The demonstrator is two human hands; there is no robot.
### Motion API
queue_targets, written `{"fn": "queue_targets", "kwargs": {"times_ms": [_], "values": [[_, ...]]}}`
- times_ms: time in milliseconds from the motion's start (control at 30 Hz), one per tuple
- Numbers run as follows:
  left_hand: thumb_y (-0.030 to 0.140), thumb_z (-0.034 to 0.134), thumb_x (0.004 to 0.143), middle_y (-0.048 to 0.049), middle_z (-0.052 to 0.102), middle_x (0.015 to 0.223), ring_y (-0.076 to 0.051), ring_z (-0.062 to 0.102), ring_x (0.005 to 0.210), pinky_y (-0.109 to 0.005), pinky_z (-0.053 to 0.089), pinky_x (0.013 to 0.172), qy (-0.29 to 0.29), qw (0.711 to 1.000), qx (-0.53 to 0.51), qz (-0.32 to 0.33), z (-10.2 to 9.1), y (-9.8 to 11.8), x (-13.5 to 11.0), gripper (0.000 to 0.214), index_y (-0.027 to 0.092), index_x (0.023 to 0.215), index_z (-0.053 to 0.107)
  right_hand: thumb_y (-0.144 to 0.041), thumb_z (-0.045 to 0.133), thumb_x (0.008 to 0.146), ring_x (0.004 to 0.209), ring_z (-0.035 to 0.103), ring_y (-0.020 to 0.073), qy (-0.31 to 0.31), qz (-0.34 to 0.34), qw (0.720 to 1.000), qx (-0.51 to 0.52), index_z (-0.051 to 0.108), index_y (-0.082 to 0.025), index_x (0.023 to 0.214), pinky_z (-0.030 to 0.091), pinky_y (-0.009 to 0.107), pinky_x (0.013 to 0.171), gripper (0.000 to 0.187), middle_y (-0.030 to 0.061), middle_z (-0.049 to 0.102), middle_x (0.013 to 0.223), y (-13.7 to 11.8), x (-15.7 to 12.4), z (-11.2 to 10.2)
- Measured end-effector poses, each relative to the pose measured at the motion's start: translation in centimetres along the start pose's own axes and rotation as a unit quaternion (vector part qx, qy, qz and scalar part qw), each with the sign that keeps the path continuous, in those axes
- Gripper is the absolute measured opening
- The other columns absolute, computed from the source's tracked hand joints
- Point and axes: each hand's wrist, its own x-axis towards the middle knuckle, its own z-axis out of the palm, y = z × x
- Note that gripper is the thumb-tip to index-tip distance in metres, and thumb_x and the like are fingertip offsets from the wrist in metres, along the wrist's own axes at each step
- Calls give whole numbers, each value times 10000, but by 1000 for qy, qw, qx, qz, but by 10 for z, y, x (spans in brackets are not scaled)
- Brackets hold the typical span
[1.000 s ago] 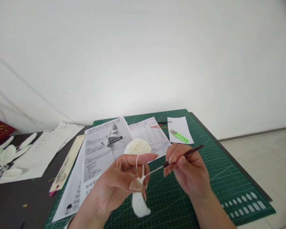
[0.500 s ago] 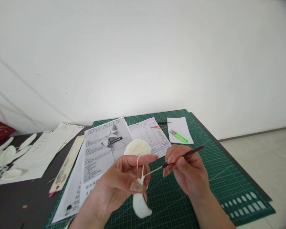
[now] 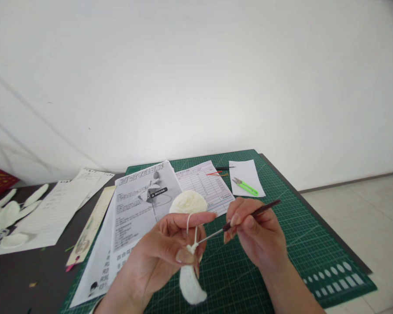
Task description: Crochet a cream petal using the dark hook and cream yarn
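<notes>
My left hand (image 3: 163,253) pinches the top of a small white crocheted piece (image 3: 190,285) that hangs below my fingers. White yarn loops over its outstretched index finger. My right hand (image 3: 257,237) is closed on a crochet hook (image 3: 249,216) with a dark handle, and the metal tip reaches the stitches at my left thumb. A ball of cream yarn (image 3: 187,202) lies on the papers just behind my left hand. Both hands hover above the green cutting mat (image 3: 281,244).
Printed instruction sheets (image 3: 140,205) and a form (image 3: 205,185) lie on the mat. Green thread snips (image 3: 246,186) rest on a white slip at the back. Further left are more papers (image 3: 52,209) and white crocheted petals (image 3: 9,213) on the dark table. A white wall stands behind.
The crocheted piece has shifted slightly down and left with my left hand. The hook stays at the stitches; my right hand has barely moved.
</notes>
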Motion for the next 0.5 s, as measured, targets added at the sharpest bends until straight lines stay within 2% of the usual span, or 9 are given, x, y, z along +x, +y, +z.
{"fn": "queue_targets", "kwargs": {"times_ms": [167, 233, 300, 400, 500], "values": [[59, 755, 491, 5, 618, 564, -102, 556, 510, -187, 431, 468, 29, 996, 79, 23, 0, 2, -4, 441, 181, 914, 784, -299, 710, 786, 380, 570, 70, 35, 110, 991, 73, 702, -146, 711, 526, 141, 370, 170, -14, 621, 539, 6, 4, -1], [98, 802, 539, 19, 624, 599, -101, 574, 535, -200, 444, 515, 66, 984, 146, 72, 2, 2, -6, 409, 237, 924, 782, -299, 707, 791, 344, 549, 61, 53, 162, 979, 110, 704, -134, 717, 521, 131, 359, 181, -22, 624, 487, 10, 5, -1], [131, 812, 594, 32, 616, 618, -106, 581, 594, -228, 467, 613, 116, 960, 216, 134, 4, 0, -7, 387, 266, 955, 772, -293, 716, 783, 351, 575, 66, 70, 198, 969, 129, 710, -125, 733, 529, 130, 377, 175, -12, 657, 492, 15, 6, 1], [150, 801, 629, 15, 648, 677, -165, 611, 740, -315, 473, 790, 165, 928, 278, 183, 4, -3, -4, 400, 260, 1011, 755, -284, 732, 768, 419, 643, 91, 85, 187, 973, 106, 719, -118, 758, 547, 136, 429, 166, 24, 711, 559, 18, 3, 7], [172, 798, 638, -15, 693, 707, -227, 638, 815, -382, 474, 837, 159, 927, 291, 175, 1, -5, -1, 431, 241, 1059, 738, -279, 731, 771, 486, 673, 111, 89, 145, 983, 62, 724, -125, 791, 567, 162, 481, 156, 38, 728, 605, 19, 0, 12]]}}
